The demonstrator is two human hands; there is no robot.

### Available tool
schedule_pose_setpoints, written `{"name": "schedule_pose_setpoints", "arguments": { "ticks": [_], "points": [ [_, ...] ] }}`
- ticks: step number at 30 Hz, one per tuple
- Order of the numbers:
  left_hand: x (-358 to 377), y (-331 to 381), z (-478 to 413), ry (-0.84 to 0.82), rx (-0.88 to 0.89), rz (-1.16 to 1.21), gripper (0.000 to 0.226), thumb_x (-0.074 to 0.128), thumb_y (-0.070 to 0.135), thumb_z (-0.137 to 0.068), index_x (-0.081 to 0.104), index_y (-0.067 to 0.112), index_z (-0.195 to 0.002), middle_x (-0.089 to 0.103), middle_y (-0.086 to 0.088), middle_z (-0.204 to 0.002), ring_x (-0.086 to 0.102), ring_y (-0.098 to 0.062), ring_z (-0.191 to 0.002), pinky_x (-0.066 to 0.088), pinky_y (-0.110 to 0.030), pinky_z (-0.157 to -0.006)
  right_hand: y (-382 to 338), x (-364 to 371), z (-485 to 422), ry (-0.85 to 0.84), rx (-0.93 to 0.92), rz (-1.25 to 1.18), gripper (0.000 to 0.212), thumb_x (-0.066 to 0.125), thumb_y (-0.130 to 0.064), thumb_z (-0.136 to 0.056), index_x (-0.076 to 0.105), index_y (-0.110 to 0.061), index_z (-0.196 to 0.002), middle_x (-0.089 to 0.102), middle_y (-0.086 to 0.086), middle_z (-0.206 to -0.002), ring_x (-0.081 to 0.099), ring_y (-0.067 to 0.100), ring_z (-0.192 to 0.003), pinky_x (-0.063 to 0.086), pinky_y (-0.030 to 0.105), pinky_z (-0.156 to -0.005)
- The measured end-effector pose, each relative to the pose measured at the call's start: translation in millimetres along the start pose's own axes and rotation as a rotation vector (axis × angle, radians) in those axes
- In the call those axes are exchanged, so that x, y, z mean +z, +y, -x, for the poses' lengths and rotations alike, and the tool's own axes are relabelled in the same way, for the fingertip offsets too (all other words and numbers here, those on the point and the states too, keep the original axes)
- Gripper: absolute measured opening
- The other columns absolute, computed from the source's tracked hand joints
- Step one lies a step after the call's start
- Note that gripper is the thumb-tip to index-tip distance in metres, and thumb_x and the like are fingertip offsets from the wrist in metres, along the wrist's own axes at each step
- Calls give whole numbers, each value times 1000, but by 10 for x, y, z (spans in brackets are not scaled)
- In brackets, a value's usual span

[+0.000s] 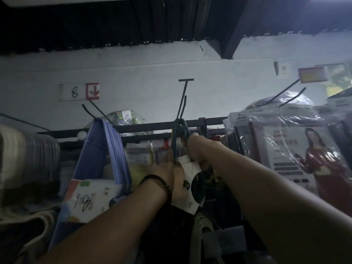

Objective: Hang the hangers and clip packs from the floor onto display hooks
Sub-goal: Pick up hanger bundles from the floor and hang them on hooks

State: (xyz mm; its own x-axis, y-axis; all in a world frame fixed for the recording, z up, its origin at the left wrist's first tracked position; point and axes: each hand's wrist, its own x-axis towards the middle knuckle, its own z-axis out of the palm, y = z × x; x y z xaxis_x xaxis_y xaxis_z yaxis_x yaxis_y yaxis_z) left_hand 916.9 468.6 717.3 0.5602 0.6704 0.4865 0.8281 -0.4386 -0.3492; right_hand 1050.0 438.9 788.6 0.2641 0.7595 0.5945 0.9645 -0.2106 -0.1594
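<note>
progress, as we judge it: the task is well under way. the bagged packs (285,149) at right hang in a thick row off their hooks. the blue hangers (103,149) hang from a hook at left (88,111). the dark green hanger pack (190,168) is at the centre hook (182,100). its top loops sit at the base of that hook, just in front of the rail (152,124). in this dim light we cannot tell whether they are fully threaded on. the left hand (165,174), with a dark bracelet (158,180) at the wrist, has its fingers curled round the pack's white card. the right hand (196,149) grips the pack higher up, at the neck of the hangers just below the loops. the step in hand looks like seating this pack; letting go is not yet done. the floor is out of view, so we cannot say how much stock is left to hang.

room: a white wall (152,73) backs the display under a dark ribbed ceiling (95,21). the lighting is poor. on the wall there is a label marked 8 with a red arrow (79,92). a red and yellow price tag (312,75) sits at the tip of a right-hand hook.
</note>
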Motion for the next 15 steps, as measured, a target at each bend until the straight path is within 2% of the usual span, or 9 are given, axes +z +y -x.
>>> {"name": "schedule_pose_setpoints", "arguments": {
  "ticks": [2,3,5,7,9,10,12,14,15],
  "points": [
    [-7,39,-7,-24,3,-71,102,49,60,-97,-4,7,-166,-19,-21,-172,1,-42,-161,24,-64,-123,120,-11,61,-108,-58,94,56,64,-5,-101,40,3,-151,49,19,-147,57,36,-131,51,43,-110],
    [-3,40,-11,-13,0,-86,103,51,59,-98,-6,8,-166,-19,-22,-172,2,-44,-161,24,-64,-123,143,-40,142,-119,-112,93,57,66,-8,-101,42,1,-151,47,18,-147,57,34,-129,51,40,-109],
    [-5,14,6,-9,-22,-60,101,56,55,-99,-6,12,-167,-15,-17,-174,7,-43,-160,24,-62,-124,183,-104,271,-111,-203,129,42,61,-22,-105,54,-7,-144,50,17,-147,56,31,-129,50,37,-106],
    [-43,-20,77,25,-15,11,95,59,53,-97,5,19,-167,3,-14,-173,15,-39,-158,27,-59,-122,222,-134,396,-51,-216,113,38,53,-29,-109,59,-8,-139,53,16,-145,59,30,-121,49,34,-93],
    [-138,-47,233,41,6,80,89,58,58,-89,24,21,-161,22,-13,-165,21,-40,-155,33,-60,-118,209,-219,578,-26,-194,92,39,45,-29,-111,59,-4,-136,55,17,-137,58,26,-102,48,32,-80],
    [-217,-67,344,56,21,125,87,56,63,-83,32,22,-156,28,-13,-161,22,-40,-154,36,-60,-117,204,-273,666,-5,-190,59,37,44,-28,-111,61,-3,-131,59,16,-130,59,24,-98,51,34,-77],
    [-393,-162,586,100,54,162,79,53,68,-80,49,22,-144,44,-13,-149,36,-38,-146,44,-56,-111,151,-383,855,68,-200,8,28,48,-24,-108,67,-3,-106,67,12,-108,67,26,-92,59,39,-75],
    [-549,-302,890,148,73,135,59,57,64,-88,62,20,-127,59,-11,-132,55,-36,-128,53,-47,-97,36,-483,1055,129,-195,-30,36,50,-25,-106,64,-11,-77,64,6,-86,67,28,-83,57,37,-67],
    [-592,-388,1058,195,78,129,51,58,62,-91,66,21,-121,63,-10,-127,60,-35,-121,55,-45,-92,-65,-530,1171,150,-196,-43,39,51,-26,-104,61,-13,-69,62,4,-79,66,28,-79,54,34,-62]
  ]
}}
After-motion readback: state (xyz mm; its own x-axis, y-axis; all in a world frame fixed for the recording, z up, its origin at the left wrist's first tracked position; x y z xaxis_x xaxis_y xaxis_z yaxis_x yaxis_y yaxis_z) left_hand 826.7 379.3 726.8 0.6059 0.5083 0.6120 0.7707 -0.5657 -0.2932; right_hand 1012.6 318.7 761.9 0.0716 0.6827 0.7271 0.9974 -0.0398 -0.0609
